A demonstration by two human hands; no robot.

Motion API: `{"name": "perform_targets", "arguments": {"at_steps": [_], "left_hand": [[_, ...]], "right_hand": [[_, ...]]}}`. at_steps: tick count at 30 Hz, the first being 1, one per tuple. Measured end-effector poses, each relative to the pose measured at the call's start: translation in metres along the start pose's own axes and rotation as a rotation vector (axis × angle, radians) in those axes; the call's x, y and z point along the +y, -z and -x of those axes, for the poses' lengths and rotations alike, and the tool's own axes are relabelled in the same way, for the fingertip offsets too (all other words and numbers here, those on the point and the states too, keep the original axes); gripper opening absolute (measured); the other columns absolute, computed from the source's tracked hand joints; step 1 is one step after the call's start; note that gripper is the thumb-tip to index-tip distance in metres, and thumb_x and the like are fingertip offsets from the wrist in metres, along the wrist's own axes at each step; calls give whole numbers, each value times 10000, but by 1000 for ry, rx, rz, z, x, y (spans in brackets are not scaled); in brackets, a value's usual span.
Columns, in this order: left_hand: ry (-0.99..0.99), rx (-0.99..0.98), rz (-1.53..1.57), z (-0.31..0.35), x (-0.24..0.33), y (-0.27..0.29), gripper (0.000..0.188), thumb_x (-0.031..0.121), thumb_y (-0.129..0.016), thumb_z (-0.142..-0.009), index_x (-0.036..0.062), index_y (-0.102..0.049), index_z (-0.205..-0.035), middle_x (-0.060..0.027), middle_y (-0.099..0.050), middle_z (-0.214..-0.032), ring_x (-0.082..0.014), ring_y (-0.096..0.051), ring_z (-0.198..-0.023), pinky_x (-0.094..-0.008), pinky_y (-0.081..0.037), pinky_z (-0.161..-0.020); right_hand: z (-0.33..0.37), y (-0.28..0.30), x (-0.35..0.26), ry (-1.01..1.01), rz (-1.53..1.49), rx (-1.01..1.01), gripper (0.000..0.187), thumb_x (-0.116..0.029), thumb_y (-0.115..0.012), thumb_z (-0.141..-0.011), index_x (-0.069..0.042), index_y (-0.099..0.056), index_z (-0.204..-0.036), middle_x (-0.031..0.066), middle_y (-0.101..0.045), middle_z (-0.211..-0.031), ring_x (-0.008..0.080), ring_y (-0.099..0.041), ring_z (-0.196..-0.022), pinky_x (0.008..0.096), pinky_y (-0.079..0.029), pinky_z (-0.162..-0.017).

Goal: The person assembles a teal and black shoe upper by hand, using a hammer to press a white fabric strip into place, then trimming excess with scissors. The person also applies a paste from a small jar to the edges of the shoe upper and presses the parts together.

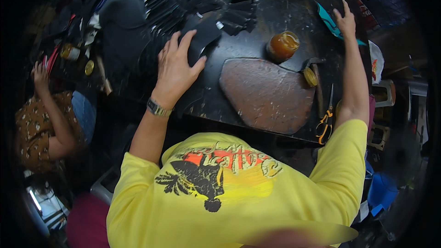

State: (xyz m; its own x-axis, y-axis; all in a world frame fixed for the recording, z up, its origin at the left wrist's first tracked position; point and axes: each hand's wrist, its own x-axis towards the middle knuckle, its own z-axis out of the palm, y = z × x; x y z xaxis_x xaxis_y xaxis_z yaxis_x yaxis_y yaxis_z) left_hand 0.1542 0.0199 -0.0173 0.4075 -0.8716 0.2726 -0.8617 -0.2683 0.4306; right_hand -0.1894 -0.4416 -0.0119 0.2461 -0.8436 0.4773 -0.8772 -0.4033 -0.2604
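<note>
Pinned flat under left hand [177, 66]: black leather piece [202, 36], fingers spread to steady it. Right hand [345, 20], open, touches teal strip [331, 23]. Glue jar [282, 45] stands between, within reach.

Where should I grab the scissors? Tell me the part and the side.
Take the scissors by the orange handle loops, coming from the table's near edge. They lie flat with the loops toward the person and the blades pointing away, near the right hand's forearm.
</note>
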Motion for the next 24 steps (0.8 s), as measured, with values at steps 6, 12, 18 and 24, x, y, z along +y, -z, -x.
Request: {"name": "perform_targets", "arguments": {"at_steps": [6,12,18,24], "left_hand": [[-23,222,992,3,-12,19,501,-12,-573,-868,14,-533,-1367,-156,-581,-1320,-245,-559,-1244,-344,-436,-1056],[409,100,1761,27,-21,14,489,-129,-487,-859,-40,-525,-1337,-120,-563,-1378,-210,-622,-1152,-362,-541,-971],[301,-361,1840,60,-7,-11,367,-36,-627,-880,-12,-598,-1245,-82,-662,-1146,-182,-647,-1067,-322,-529,-940],[98,-312,1442,60,-1,-18,240,59,-732,-898,24,-673,-1128,-19,-705,-1036,-91,-651,-923,-248,-544,-792]], "right_hand": [[78,77,-93,181,-967,-481,420,-445,-539,-1006,-111,-723,-1180,102,-608,-1284,219,-531,-1247,373,-408,-1050],[178,99,-157,372,-431,-403,475,81,-522,-802,-128,-716,-1182,119,-532,-1366,269,-491,-1310,355,-401,-1094],[189,88,-166,531,30,-202,499,63,-587,-808,-208,-714,-1207,120,-517,-1415,316,-480,-1311,389,-432,-1074],[185,87,-169,447,-184,-96,500,23,-603,-788,-193,-691,-1230,129,-564,-1355,313,-525,-1256,395,-453,-1041]]}}
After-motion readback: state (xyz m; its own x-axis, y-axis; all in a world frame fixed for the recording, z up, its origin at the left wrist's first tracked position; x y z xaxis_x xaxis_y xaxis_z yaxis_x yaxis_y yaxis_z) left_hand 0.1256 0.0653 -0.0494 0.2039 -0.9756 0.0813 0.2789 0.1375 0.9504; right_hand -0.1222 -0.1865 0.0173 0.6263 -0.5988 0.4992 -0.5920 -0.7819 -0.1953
